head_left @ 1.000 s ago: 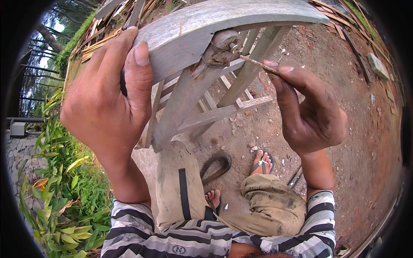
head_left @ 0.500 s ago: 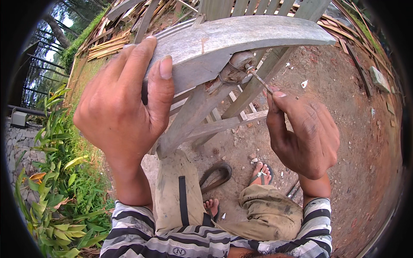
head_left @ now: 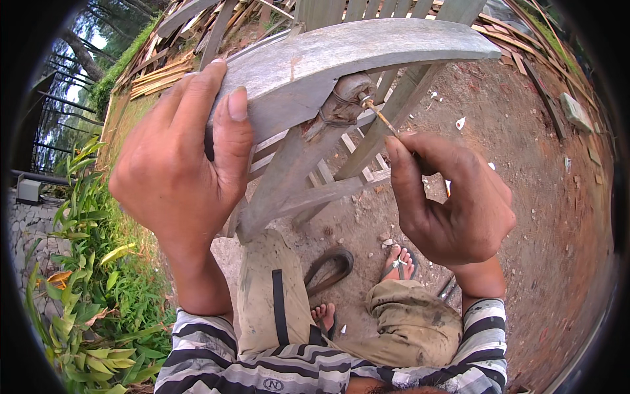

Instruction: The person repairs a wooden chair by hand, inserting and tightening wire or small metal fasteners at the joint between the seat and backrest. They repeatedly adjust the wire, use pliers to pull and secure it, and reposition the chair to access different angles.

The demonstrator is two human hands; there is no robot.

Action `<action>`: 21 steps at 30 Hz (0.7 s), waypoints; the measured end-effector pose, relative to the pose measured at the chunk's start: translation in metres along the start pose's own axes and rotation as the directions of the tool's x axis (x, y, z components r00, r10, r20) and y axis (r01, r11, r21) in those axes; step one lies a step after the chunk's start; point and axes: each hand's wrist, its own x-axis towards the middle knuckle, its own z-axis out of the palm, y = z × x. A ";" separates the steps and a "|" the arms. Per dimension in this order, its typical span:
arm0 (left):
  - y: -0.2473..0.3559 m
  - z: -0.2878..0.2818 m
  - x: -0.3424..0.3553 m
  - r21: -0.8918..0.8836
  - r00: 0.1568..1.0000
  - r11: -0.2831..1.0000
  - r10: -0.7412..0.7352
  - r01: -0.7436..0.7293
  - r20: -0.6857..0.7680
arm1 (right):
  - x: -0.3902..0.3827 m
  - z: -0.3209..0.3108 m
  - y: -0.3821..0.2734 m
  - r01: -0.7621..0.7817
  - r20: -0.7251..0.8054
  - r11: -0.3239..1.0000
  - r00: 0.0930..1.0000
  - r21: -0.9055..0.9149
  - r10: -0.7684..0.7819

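A weathered grey wooden chair (head_left: pixel 367 49) with a broad curved armrest stands before me. My left hand (head_left: pixel 174 151) is wrapped around the armrest's near left end, thumb on the edge and fingers over the top. Under the armrest is the rounded, cracked top of a wooden post (head_left: pixel 344 98), with thin wire wound round it. Out of that post sticks a thin rusty metal rod (head_left: pixel 379 115), with a washer or nut where it meets the wood. My right hand (head_left: pixel 459 197) pinches the rod's outer end between thumb and forefinger, its other fingers curled.
Loose planks (head_left: pixel 164 75) lie piled behind the chair. Below it, a dark coiled strap (head_left: pixel 328 270) rests on the dirt near my sandalled feet. Leafy plants (head_left: pixel 98 295) grow along the left. A pale block (head_left: pixel 576 113) lies at the far right.
My right thumb and fingers have turned around the rod's end, and the gap between them looks wider. The chair and both hands appear slightly further left. My left hand keeps its grip.
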 end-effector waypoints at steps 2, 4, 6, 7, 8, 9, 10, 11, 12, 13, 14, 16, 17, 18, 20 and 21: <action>0.006 0.005 0.003 -0.008 0.999 1.000 -0.025 0.025 0.025 | 0.001 -0.002 0.009 -0.049 -0.005 0.994 0.999 0.102 0.050; 0.001 0.022 -0.005 -0.111 0.995 0.994 0.007 -0.018 -0.103 | -0.009 -0.007 0.018 -0.089 -0.019 0.980 0.995 0.180 0.094; 0.007 0.027 -0.012 -0.129 0.997 0.990 -0.065 0.059 -0.043 | -0.027 -0.010 0.037 -0.119 -0.033 0.971 0.991 0.207 0.128; -0.004 0.010 -0.016 -0.027 0.998 0.998 -0.053 0.052 -0.017 | -0.038 -0.002 0.044 -0.176 0.015 0.959 0.984 0.224 0.177; -0.001 0.012 -0.018 -0.084 0.997 0.994 -0.074 0.071 -0.033 | -0.058 -0.001 0.060 -0.242 0.070 0.954 0.970 0.177 0.233; 0.001 0.016 -0.017 -0.092 0.998 0.995 -0.053 0.051 -0.023 | -0.083 -0.001 0.080 -0.298 0.119 0.946 0.951 0.127 0.284; -0.001 0.016 -0.016 -0.081 0.999 0.996 -0.030 0.029 -0.012 | -0.116 -0.003 0.100 -0.482 0.261 0.875 0.851 0.045 0.456; -0.013 0.019 -0.019 -0.044 1.000 0.999 -0.029 0.029 -0.010 | -0.150 0.004 0.114 -0.629 0.394 0.775 0.698 -0.062 0.598; -0.019 0.020 -0.020 -0.002 1.000 1.000 -0.019 0.019 -0.018 | -0.186 0.006 0.128 -0.732 0.463 0.666 0.546 -0.141 0.698; -0.025 0.022 -0.020 0.093 1.000 0.996 -0.007 0.010 -0.027 | -0.226 0.005 0.140 -0.832 0.481 0.495 0.337 -0.251 0.810; -0.024 0.026 -0.014 0.016 0.998 0.999 0.052 -0.051 -0.042 | -0.279 0.009 0.153 -0.876 0.494 0.389 0.213 -0.285 0.843; -0.020 0.038 -0.002 -0.130 0.984 0.977 0.157 -0.167 -0.084 | -0.362 0.011 0.161 -0.885 0.490 0.255 0.035 -0.390 0.871; -0.008 0.039 -0.004 -0.214 0.994 0.973 0.076 -0.091 -0.080 | -0.391 0.012 0.158 -0.859 0.474 0.230 -0.016 -0.457 0.880; -0.012 0.039 -0.007 -0.110 0.992 0.989 0.084 -0.094 -0.091 | -0.410 0.014 0.154 -0.830 0.461 0.214 -0.059 -0.516 0.885; -0.037 0.038 -0.014 0.100 0.987 0.990 0.107 -0.095 -0.117 | -0.431 0.015 0.144 -0.791 0.461 0.277 -0.008 -0.546 0.887; -0.048 0.037 -0.015 0.206 0.984 0.974 0.122 -0.093 -0.133 | -0.434 0.018 0.140 -0.770 0.462 0.310 0.023 -0.558 0.887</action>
